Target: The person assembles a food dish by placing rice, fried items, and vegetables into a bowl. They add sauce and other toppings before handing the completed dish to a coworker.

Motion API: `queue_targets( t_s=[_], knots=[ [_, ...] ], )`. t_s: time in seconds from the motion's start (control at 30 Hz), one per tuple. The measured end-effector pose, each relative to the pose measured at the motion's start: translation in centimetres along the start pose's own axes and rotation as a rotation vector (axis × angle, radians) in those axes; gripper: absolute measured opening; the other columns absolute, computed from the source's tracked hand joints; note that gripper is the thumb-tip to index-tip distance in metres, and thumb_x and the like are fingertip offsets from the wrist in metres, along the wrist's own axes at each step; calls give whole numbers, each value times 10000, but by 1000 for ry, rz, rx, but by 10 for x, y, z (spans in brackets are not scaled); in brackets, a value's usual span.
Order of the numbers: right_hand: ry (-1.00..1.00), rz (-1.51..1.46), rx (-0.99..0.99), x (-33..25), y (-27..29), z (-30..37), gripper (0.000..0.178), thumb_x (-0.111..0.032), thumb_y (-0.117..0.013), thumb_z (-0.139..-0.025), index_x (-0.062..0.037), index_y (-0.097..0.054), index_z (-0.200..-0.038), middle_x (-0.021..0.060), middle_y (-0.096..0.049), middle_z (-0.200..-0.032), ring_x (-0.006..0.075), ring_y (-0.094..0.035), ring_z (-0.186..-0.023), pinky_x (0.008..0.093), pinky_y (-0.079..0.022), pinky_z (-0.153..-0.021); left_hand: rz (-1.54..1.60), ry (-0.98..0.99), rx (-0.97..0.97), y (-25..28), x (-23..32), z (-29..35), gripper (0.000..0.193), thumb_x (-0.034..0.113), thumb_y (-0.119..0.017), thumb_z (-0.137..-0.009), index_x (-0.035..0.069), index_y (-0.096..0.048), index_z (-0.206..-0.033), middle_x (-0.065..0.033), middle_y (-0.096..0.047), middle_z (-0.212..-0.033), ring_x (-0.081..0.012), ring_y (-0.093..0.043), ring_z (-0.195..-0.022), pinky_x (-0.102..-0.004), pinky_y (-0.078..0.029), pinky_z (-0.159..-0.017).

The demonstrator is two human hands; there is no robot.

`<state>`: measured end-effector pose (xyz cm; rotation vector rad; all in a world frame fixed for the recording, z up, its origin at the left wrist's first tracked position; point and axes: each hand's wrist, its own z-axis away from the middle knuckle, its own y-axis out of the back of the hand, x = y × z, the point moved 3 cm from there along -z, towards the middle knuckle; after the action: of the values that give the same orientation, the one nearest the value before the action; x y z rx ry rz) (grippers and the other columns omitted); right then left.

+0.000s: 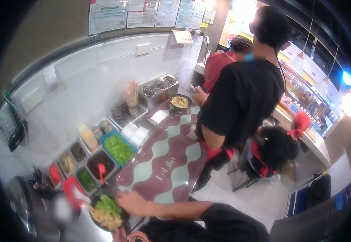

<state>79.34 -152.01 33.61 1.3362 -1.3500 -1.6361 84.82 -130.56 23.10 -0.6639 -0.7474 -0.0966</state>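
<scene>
A dark round bowl (pixel 121 223) at the lower left holds green lettuce (pixel 108 204) and pale brown, chunky food (pixel 106 218). Reaching in from the right, my right hand (pixel 132 203) is at the bowl's right edge beside the lettuce. Its fingers are bent together, and whatever is between them is hidden. My left hand (pixel 120 235), only partly visible, grips the bowl's near rim at the lower edge of the picture. Close to the bowl's left side is a blurred utensil with a red part (pixel 74 188).
Containers of fillings, including a blue tub of lettuce (pixel 118 148) and a dark sauce pan with a red spoon (pixel 101 169), line the wall. A patterned tray-like counter (pixel 163 169) extends away, with another filled bowl (pixel 180 102). A person in black (pixel 240 101) stands alongside; others are beyond.
</scene>
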Motion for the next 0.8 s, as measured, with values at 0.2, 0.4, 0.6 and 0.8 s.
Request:
queue_targets(
  t_s=[0.2, 0.4, 0.6, 0.8],
  knots=[
    [-101, -81, 65, 7, 0, -18, 235, -64, -606, -751, 12, -607, -974, 184, -587, -1012, 342, -653, -817, 416, -550, -667, 17, -19, -9, 9, -4, -6, 339, 154, -551, -949, -10, -515, -1244, -131, -585, -1200, -243, -553, -1123, -363, -451, -970],
    [-147, -35, -80, 10, -12, -26, 184, -119, -551, -824, -19, -615, -964, 189, -606, -982, 347, -652, -792, 433, -542, -640, 33, -124, 6, 5, -6, -11, 401, 110, -555, -925, 4, -453, -1299, -121, -533, -1262, -245, -533, -1156, -360, -439, -1013],
    [28, -34, 162, 12, 23, -10, 254, -223, -522, -907, -35, -635, -1033, 177, -644, -928, 340, -647, -810, 437, -530, -677, 116, -76, 72, 17, -15, -8, 380, 38, -571, -903, -2, -462, -1264, -119, -574, -1188, -261, -586, -1074, -382, -481, -974],
    [-17, -97, 118, 0, 31, -10, 226, -172, -588, -882, -38, -644, -1056, 173, -623, -908, 373, -628, -774, 455, -505, -646, 174, -43, 120, 12, -11, -4, 363, 48, -605, -892, -42, -476, -1219, -148, -565, -1193, -244, -602, -1034, -358, -512, -937]
  ],
)
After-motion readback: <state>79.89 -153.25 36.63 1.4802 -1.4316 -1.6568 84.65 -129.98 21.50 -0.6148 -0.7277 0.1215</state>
